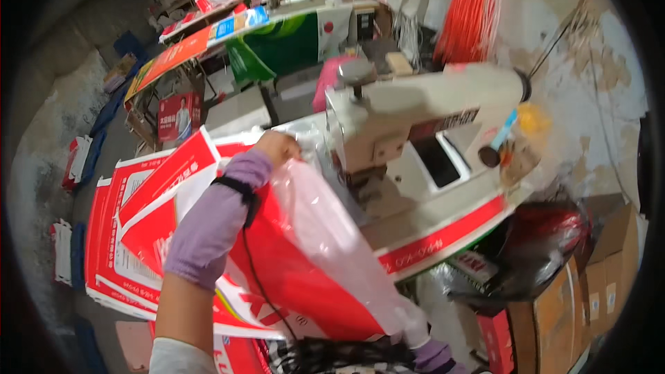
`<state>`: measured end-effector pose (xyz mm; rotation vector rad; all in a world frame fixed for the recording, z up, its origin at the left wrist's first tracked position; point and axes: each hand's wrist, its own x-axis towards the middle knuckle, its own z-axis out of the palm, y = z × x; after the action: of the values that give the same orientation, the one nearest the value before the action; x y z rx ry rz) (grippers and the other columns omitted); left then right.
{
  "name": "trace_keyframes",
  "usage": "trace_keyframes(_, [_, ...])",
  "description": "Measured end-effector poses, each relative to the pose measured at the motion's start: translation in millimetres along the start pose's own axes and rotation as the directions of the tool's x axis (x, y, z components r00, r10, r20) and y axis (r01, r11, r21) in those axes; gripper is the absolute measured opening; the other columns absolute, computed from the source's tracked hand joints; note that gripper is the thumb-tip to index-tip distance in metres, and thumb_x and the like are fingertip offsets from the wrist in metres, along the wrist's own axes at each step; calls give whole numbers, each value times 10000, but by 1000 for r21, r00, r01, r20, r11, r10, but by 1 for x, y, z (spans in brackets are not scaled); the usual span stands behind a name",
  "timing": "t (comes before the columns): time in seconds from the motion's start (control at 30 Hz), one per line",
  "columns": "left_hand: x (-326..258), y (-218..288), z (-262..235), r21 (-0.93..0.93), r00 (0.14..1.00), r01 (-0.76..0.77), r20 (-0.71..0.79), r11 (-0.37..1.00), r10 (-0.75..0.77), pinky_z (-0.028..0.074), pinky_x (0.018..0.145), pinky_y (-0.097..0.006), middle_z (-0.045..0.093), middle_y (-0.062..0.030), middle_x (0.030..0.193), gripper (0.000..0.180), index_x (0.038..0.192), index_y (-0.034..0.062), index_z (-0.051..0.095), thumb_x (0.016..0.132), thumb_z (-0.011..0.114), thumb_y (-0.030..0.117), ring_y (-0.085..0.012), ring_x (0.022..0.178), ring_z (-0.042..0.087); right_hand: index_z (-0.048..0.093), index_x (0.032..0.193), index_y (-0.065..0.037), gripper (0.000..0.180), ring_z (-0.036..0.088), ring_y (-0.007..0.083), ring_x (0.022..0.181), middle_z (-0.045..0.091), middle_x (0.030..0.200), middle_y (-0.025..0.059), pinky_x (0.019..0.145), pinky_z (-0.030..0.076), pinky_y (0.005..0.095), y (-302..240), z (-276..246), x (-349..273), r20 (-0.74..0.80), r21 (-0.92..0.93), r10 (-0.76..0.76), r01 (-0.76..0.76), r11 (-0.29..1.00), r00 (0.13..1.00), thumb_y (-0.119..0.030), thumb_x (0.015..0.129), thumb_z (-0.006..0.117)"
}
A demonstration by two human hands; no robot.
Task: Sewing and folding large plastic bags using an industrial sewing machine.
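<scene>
My left hand (277, 145), with a purple sleeve and a black strap at the wrist, is closed on the top edge of a red and white plastic sack (298, 235). The sack hangs slantwise down toward my body. At its lower right corner is my right hand (413, 325), pale and blurred above a purple cuff, closed on that corner. Just right of my left hand stands a cream industrial sewing machine (415, 118); its needle area is partly hidden. Beneath my left forearm lies a stack of red and white printed sacks (125, 235).
The machine's table (443, 246) has a red strip along its front edge. Cardboard boxes (554, 312) and dark plastic bags (547, 242) are at lower right. Red strands (471, 14) hang by the wall. Another sewing table with a green cover (284, 45) stands farther back.
</scene>
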<state>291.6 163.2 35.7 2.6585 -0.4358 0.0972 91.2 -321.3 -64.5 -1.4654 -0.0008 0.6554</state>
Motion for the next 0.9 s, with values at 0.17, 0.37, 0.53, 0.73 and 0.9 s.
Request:
trace_keyframes(0.17, [37, 29, 39, 157, 993, -112, -12, 981, 116, 526, 690, -368, 672, -86, 876, 262, 791, 106, 692, 617, 587, -59, -296, 798, 649, 607, 1241, -68, 359, 615, 159, 605, 663, 786, 98, 576, 485, 301, -10, -38, -41, -98, -619, -434, 286, 731, 896, -101, 887, 559])
trace_keyframes(0.37, [24, 26, 77, 226, 947, -237, -163, 945, 277, 537, 719, -372, 677, -55, 972, 347, 923, 202, 725, 693, 580, -15, -272, 851, 654, 664, 1170, -213, 294, 577, 237, 501, 648, 720, 92, 500, 456, 346, 53, -87, -9, 250, -807, -426, 430, 404, 870, -196, 890, 576])
trace_keyframes(0.53, [23, 39, 69, 197, 969, -94, 243, 976, 44, 542, 739, -366, 695, -67, 958, 462, 1048, 291, 723, 713, 609, -6, -276, 853, 668, 694, 1106, -193, 228, 618, 243, 563, 654, 741, 92, 534, 486, 343, 38, -81, -67, 128, -637, -303, 312, 705, 944, -239, 916, 576])
trace_keyframes(0.73, [35, 81, 72, 670, 984, 176, -130, 721, -120, 520, 653, -386, 681, -77, 848, 164, 905, 159, 703, 865, 552, 211, -273, 758, 660, 626, 1204, -181, 350, 583, 285, 515, 584, 625, 103, 496, 459, 390, 31, -46, -18, 234, -713, -418, 448, 540, 878, -162, 857, 587])
trace_keyframes(0.9, [-54, 172, 114, 604, 877, -269, 475, 750, -68, 523, 699, -386, 675, -70, 867, 163, 880, 118, 687, 865, 550, 206, -253, 821, 648, 625, 1213, -182, 369, 597, 323, 546, 595, 645, 143, 507, 463, 429, -35, 23, 55, 150, -647, -538, 494, 581, 830, -172, 847, 575])
